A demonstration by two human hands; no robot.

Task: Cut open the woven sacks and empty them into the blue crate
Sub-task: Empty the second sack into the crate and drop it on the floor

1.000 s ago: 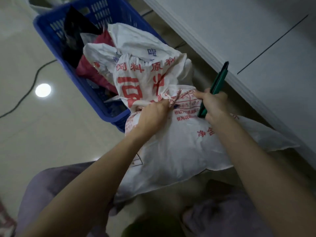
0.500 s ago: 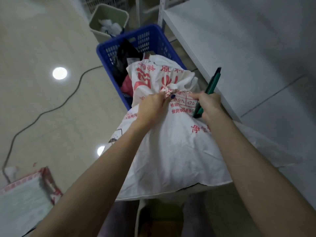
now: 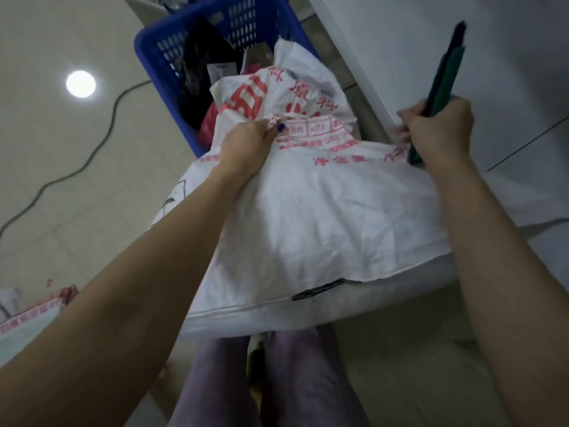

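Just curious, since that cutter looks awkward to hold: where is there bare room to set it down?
The white surface right of the right hand is bare. The tiled floor left of the blue crate is free apart from a cable. The crate itself is crowded, with the sack draped into it.

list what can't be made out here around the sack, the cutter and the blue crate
All in the head view:
- woven sack: its mouth and contents are hidden by its own bunched folds; the red print is too blurred to read.
- blue crate: far rim cut off by the top edge, near side behind the sack.
- green cutter: tip blurred, middle covered by the right hand; blade state unclear.
- left hand: fingertips buried in fabric.
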